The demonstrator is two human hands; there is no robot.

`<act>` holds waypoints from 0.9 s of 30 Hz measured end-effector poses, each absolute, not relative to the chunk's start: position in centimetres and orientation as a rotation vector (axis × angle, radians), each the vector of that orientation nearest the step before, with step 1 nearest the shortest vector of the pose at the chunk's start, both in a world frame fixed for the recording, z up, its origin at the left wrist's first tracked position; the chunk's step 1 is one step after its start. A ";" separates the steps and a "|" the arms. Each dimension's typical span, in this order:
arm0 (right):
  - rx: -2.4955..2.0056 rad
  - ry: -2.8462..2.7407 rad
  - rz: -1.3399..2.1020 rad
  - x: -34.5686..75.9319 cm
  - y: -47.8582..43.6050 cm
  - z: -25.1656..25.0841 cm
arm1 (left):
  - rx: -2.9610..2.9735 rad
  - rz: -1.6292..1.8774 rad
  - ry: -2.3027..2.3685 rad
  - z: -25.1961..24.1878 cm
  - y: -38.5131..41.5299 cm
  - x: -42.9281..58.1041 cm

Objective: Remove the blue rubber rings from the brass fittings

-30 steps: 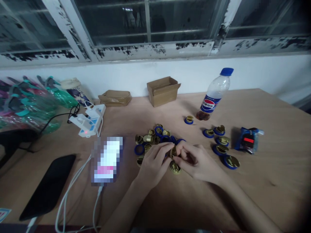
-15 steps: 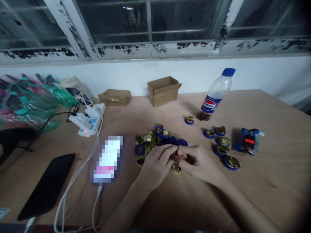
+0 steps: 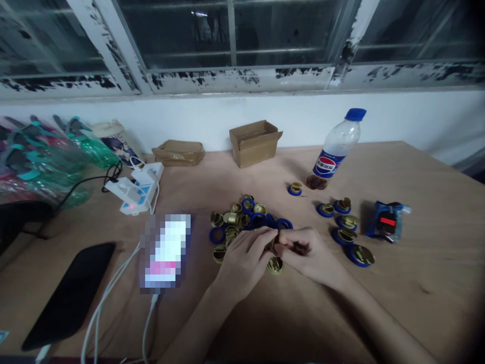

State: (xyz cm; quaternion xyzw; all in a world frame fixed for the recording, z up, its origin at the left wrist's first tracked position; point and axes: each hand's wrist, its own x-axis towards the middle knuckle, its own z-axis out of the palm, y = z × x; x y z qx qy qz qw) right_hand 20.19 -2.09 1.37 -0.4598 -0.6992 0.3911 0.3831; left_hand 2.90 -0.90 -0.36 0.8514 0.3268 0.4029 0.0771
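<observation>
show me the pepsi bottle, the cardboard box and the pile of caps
pepsi bottle (image 3: 328,165), head view, on its blue label
cardboard box (image 3: 254,147), head view, on its front wall
pile of caps (image 3: 242,218), head view, on the middle of the heap

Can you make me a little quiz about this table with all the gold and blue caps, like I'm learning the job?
1. True or false: the left hand and the right hand are far apart from each other.
2. The lid on the bottle is: A) red B) blue C) green
3. Fill in: the single loose cap lying just in front of both hands is ____ coloured.

Key
1. False: their fingertips meet, pinching a small piece between them.
2. B
3. gold
</observation>
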 end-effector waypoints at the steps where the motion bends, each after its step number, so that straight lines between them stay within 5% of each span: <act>1: -1.175 -1.783 0.996 20.2 -2.1 1.4 | 2.557 1.212 0.978 -0.3 -0.9 2.9; 27: -1.165 -1.694 0.937 20.0 -2.3 1.6 | 2.600 1.440 0.980 -0.5 -0.6 3.2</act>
